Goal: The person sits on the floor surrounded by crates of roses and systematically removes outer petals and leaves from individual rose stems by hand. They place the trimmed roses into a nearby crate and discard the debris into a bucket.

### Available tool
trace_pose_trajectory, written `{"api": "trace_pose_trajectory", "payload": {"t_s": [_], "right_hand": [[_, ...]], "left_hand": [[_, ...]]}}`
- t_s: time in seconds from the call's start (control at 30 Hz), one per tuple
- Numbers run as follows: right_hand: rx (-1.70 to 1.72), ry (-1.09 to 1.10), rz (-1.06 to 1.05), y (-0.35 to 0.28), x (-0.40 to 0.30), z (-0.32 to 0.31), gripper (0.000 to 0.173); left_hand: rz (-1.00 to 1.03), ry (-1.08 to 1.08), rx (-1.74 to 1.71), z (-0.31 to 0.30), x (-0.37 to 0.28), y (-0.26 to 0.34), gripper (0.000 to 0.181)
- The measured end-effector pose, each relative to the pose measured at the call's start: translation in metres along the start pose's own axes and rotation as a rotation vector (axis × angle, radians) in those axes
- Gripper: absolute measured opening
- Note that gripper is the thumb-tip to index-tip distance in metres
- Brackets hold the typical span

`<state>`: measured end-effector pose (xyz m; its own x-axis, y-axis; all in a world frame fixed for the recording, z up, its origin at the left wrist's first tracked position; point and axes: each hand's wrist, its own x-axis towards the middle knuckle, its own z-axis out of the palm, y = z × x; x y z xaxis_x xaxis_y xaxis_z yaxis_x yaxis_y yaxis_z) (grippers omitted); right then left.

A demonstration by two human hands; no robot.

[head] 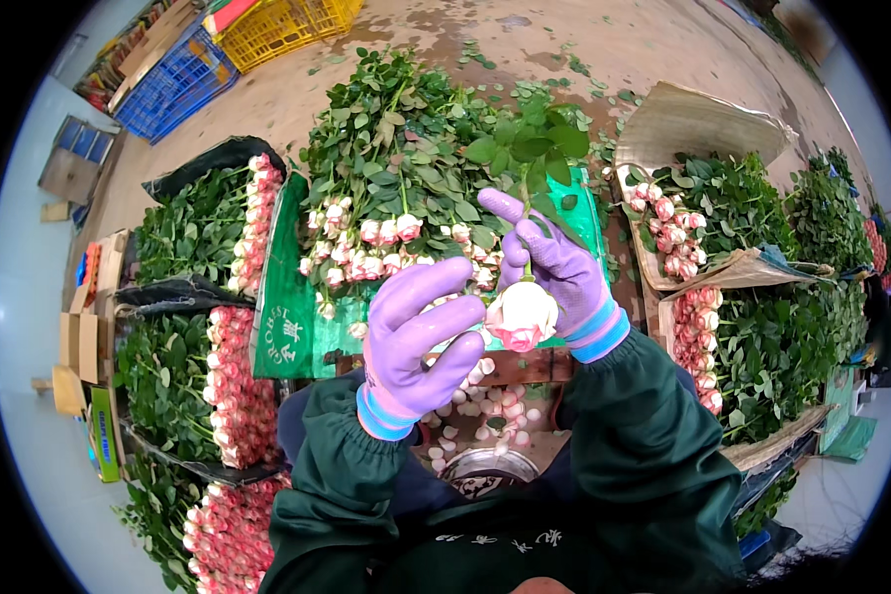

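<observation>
My right hand (pixel 557 260), in a purple rubber glove, grips the green stem of a single rose. That rose's white bloom with pink edges (pixel 521 315) hangs head down below the fingers, and its leaves (pixel 534 141) rise above them. Just left of the bloom is my left hand (pixel 419 334), gloved alike, with curved fingers spread apart and nothing visible in them. Beyond both hands a heap of cut roses (pixel 401 163) lies on a green plastic sheet (pixel 289 334) that bears writing, blooms towards me. My left hand covers some of those blooms.
Stacked rose bundles with dark wraps (pixel 241 379) stand at my left. More bundles (pixel 698 341) fill the right side, under a woven wrap (pixel 690 119). Fallen petals (pixel 501 408) and a metal basin (pixel 490 464) lie below my hands. Blue (pixel 178 85) and yellow crates (pixel 289 30) stand far left.
</observation>
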<state>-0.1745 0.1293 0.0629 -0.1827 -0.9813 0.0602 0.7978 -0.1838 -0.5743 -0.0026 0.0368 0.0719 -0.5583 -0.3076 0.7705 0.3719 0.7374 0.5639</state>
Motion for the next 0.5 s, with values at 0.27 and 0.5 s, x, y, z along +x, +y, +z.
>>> {"api": "trace_pose_trajectory", "payload": {"t_s": [0.27, 0.5], "right_hand": [[0.060, -0.164, 0.058, 0.008, 0.002, 0.000, 0.065], [-0.050, -0.167, 0.115, 0.001, 0.003, 0.009, 0.064]], "left_hand": [[0.060, -0.003, 0.017, -0.001, 0.001, 0.002, 0.037], [0.215, -0.111, 0.074, -0.013, 0.010, 0.010, 0.032]]}}
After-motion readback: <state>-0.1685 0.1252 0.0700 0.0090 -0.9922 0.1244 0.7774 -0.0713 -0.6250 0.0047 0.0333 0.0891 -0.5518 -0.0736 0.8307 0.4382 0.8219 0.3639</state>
